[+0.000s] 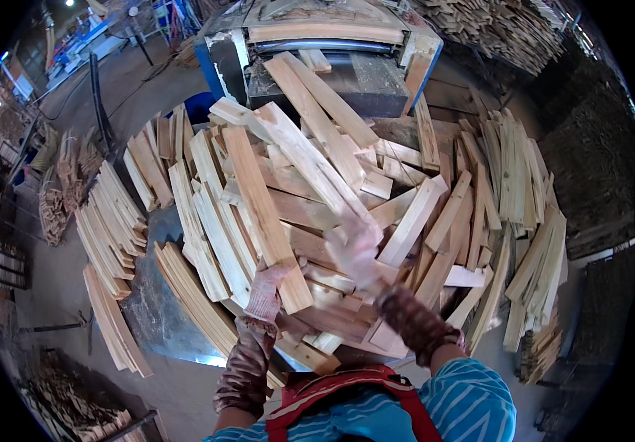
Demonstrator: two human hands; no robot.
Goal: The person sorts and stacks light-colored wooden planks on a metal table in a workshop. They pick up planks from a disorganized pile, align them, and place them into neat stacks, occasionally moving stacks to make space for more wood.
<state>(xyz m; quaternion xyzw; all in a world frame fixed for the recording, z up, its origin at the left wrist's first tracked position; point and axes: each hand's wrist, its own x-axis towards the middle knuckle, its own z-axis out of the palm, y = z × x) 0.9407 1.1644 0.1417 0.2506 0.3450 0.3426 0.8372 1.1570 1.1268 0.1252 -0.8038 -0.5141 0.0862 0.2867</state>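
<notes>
My left hand (269,283), in a pale knitted glove with a brown patterned sleeve guard, is closed round the lower part of a reddish-brown wooden board (255,191). The board slants away over the pile, its near end pointing at me. My right hand (354,254), also gloved, is smeared by motion. It is at the near end of a long pale board (317,166); whether its fingers grip that board is not clear. Under both hands lies a loose heap of boards (306,214) in mixed light and brown wood, pointing many ways.
Ahead stands a planer-like machine (325,48) with a roller and a dark bed, boards resting on its front. Stacked boards line the left (111,225) and right (516,173) of the table (162,324). More timber piles (487,29) stand at the back right.
</notes>
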